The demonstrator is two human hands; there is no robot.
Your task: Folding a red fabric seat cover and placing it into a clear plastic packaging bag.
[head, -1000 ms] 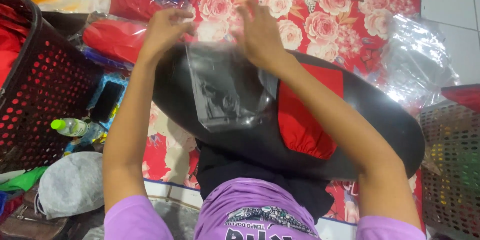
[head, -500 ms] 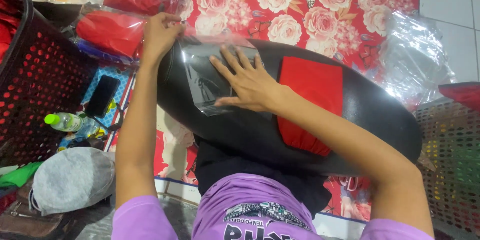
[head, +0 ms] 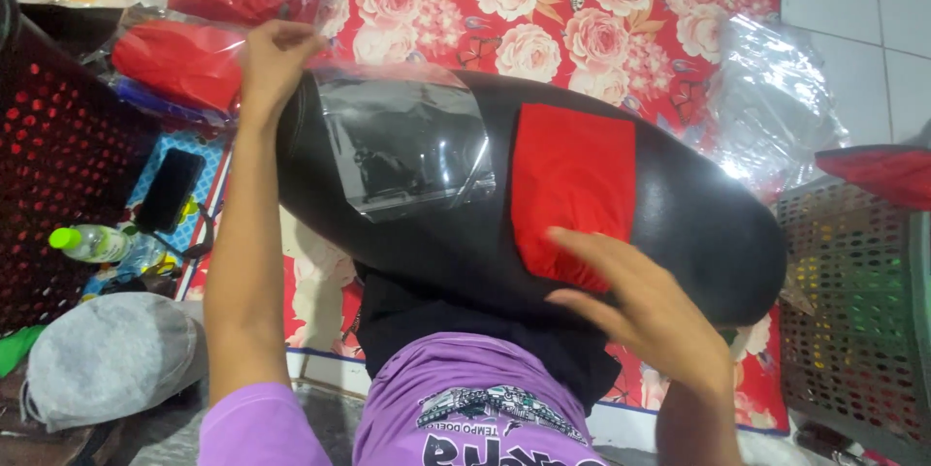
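- Here the long black seat cover [head: 465, 224], with its red panel [head: 572, 190], lay across the person's lap, above the flowered red mat [head: 543, 30], and its left end reached toward the mat's left edge.
- A moment earlier the right hand had pressed flat on the clear plastic bag [head: 407, 141] at the left part of the cover; now this bag lay alone there, smooth, with nothing on top of it.
- The right hand [head: 645, 316] had moved to the near edge of the red panel, at the right side of the lap. Its fingers were spread wide and a little bent, touching the panel but gripping nothing.
- The left hand [head: 274, 64] stayed at the far left end of the cover, as before. Its fingers were curled over the top corner of the plastic bag; whether they really pinched it, I cannot tell.
- From this I judged that the flattening of the bag was finished and the work was passing to the rest of the cover.
- Beside the mat's left edge lay a grey cap [head: 112, 359], a phone [head: 168, 190] and a small bottle [head: 89, 243], all well apart from the hands.
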